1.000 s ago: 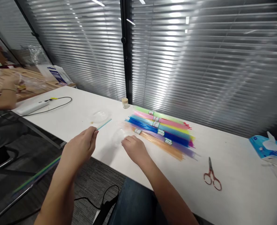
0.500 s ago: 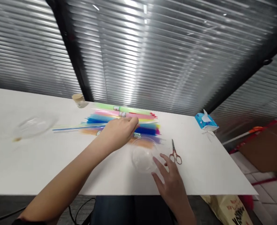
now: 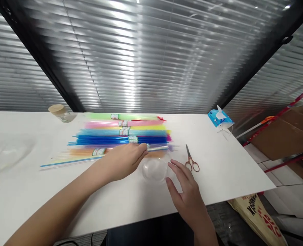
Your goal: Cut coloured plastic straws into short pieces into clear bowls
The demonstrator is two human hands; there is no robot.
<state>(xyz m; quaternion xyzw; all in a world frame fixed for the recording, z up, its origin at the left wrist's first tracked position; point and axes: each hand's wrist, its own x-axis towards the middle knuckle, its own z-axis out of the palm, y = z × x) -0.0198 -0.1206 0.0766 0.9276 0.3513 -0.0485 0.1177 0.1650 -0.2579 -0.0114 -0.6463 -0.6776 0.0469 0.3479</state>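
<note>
My left hand (image 3: 127, 160) is closed round a few thin straws (image 3: 71, 161), one blue and others pale. Their ends stick out past the fingers on both sides. Just in front of it stands a clear round plastic bowl (image 3: 154, 169) on the white table (image 3: 120, 205). My right hand (image 3: 183, 184) is beside the bowl's right side, fingers apart, holding nothing. Behind my left hand lie bundles of coloured straws: dark blue (image 3: 102, 139), light blue, pink, yellow, orange and green, with paper labels. Small scissors (image 3: 191, 160) rest to the right of the bowl.
A jar with a wooden lid (image 3: 57, 109) stands at the back left. Further left lies a large clear plastic piece (image 3: 8, 150). A blue tissue pack (image 3: 220, 118) is at the back right. Beyond the table's right edge are cardboard boxes (image 3: 281, 133) and a printed bag (image 3: 259, 217).
My left hand has lowered the straws toward the table, nearer the bowl's back rim. My right hand stays near the bowl. The view has shifted to the right.
</note>
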